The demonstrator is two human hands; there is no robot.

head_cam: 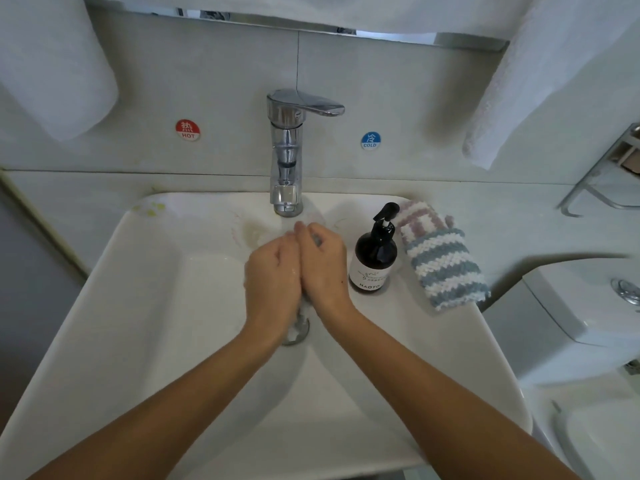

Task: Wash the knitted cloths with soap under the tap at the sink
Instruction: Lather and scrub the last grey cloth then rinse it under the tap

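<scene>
Two hands meet palm to palm under the tap: the left hand and right hand press together with fingers loosely curled, water running between them, and no cloth is visibly held. Whether they cup anything small I cannot tell. The soap bottle stands just right of them on the sink rim, and the knitted cloths, striped blue-white over pink-white, lie stacked beside it, apparently dry. Judging by this, the hands are being wetted or rinsed; next, one cloth should be soaked through before soaping.
</scene>
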